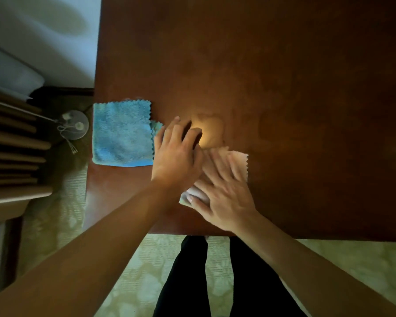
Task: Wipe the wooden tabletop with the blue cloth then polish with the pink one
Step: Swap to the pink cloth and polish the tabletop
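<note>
My right hand (224,193) lies flat on the pink cloth (236,161), fingers straight and spread, the palm bearing down on it — a press, not a pinch, so this grip is apart and pins the cloth to the counter (284,76). The hand is blurred, and I judge that flat press suits rubbing the cloth across the wood rather than lifting it. The cloth shows beyond my fingertips as a pale zigzag-edged corner, and a bunched fold peeks out near my thumb on the near side.

My left hand (176,154) sits just beside it, to the left, fingers loosely curved with the tips toward the wood. Its inner edge meets the pink cloth, though whether it holds a fold there or only steadies the edge I cannot tell. I read it as a brace that keeps the cloth from bunching while the right hand works.

The blue cloth (122,133) lies spread flat at the counter's left edge, just beside my left hand and held by neither hand — parked out of the way, which suggests to me the wiping step is done and polishing is in hand. The pink cloth sits near the counter's front edge, with most of the dark top lying beyond it, so I judge the polishing far from finished.

Past the left edge stand a fan (74,124) on the floor and a radiator-like slatted unit (12,154).
</note>
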